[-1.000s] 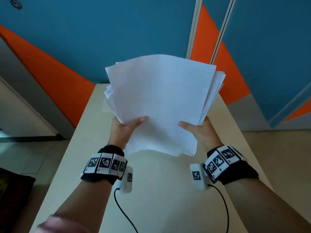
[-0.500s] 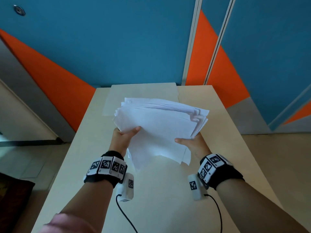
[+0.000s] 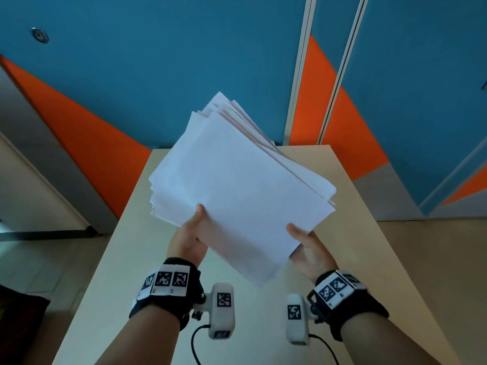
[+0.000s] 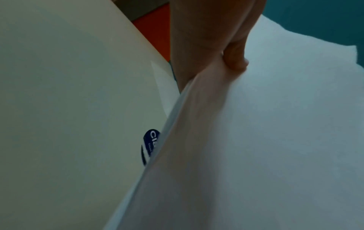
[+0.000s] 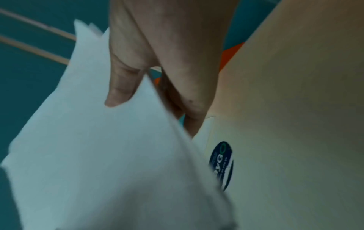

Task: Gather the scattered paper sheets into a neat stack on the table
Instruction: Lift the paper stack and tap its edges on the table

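Left side: the left hand (image 3: 187, 239) grips the near-left edge of the white paper sheets (image 3: 237, 191), thumb on the top sheet, fingers under the bundle and hidden in the head view. The left wrist view shows the thumb (image 4: 235, 59) pressed on the top sheet (image 4: 275, 124) and the sheet edges in profile; the fingers beneath remain out of sight there too. A black wrist band with 3 visible square-code tags (image 3: 168, 281) sits on this wrist.

Centre: the sheets are held in the air above the pale beige rectangular table (image 3: 110, 272), tilted, with the far corners fanned and uneven. The bundle covers the table's middle and far edge in the head view. Both wrist views show what the head view does not: a dark blue oval sticker (image 4: 150, 144) on the tabletop below the paper, its lettering cut off by the sheets and unreadable in full.

Right side: the right hand (image 3: 311, 250) grips the near-right corner, thumb on top. The right wrist view shows the thumb (image 5: 122, 87) on the paper (image 5: 94, 147) and fingers curled beneath; the paper's lower part is blurred. The same sticker (image 5: 222, 165) is visible there.
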A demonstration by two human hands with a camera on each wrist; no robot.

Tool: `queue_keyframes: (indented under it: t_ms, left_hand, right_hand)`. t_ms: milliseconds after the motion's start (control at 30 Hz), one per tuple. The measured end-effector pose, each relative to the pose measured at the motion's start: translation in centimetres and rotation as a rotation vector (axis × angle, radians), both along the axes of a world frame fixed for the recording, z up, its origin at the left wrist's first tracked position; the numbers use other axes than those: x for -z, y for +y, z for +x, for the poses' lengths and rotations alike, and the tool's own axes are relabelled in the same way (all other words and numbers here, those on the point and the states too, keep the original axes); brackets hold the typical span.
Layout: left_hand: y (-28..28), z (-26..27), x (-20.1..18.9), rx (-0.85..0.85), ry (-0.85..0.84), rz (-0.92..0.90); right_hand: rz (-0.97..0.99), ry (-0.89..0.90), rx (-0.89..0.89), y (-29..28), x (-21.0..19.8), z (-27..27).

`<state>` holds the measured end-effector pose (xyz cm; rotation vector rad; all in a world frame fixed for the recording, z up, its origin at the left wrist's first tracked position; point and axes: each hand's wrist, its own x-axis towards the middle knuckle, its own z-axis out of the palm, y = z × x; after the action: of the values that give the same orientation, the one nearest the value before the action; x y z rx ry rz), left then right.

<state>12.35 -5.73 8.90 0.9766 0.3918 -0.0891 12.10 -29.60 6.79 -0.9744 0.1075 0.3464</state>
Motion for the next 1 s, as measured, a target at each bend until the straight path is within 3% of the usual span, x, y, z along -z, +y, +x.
queue_keyframes:
  t_ms: [67, 200, 300, 400, 467, 533, 700, 800, 900, 1000]
  left_hand:
    - [-0.2, -0.7, 0.3, 0.073, -0.052, 0.006]
    - [3.1, -1.7, 0.4, 0.054, -0.157, -0.024]
    - [7.8, -2.6, 0.3, 0.141, -0.242, -0.063]
    - [8.9, -2.9, -1.1, 0.427, -0.219, 0.248]
    - [7.6, -2.9, -1.4, 0.508, -0.128, 0.467]
    - [6.1, -2.7, -1.0, 0.367, -0.090, 0.542]
    - [3.0, -2.0, -1.5, -0.029, -0.198, 0.553]
    - [2.7, -1.8, -2.0, -0.070, -0.253, 0.542]
    - [3.2, -2.2, -0.2, -0.018, -0.211, 0.560]
    - [3.3, -2.4, 1.7, -0.029, -0.167, 0.552]
  right_hand:
    - [-0.051, 0.014, 0.008, 0.3, -0.3, 0.2]
    - [-0.388, -0.068, 0.121, -1.7, -1.4, 1.5]
    - [-0.338, -0.112, 0.052, -4.0, -2.5, 2.1]
    - [-0.466, -0.092, -0.067, -5.1, -3.2, 2.0]
    - [-0.537, -0.059, -0.129, -4.5, -3.2, 1.9]
    - [-0.646, -0.071, -0.130, -3.1, -3.7, 1.4]
    - [-0.662, -0.196, 0.188, -0.6, -4.1, 1.0]
    - [-0.640, -0.183, 0.233, -0.5, -3.8, 1.0]
    - [-0.639, -0.134, 0.173, -0.8, -2.2, 0.4]
    - [-0.546, -0.153, 0.233, -1.1, -1.3, -0.3]
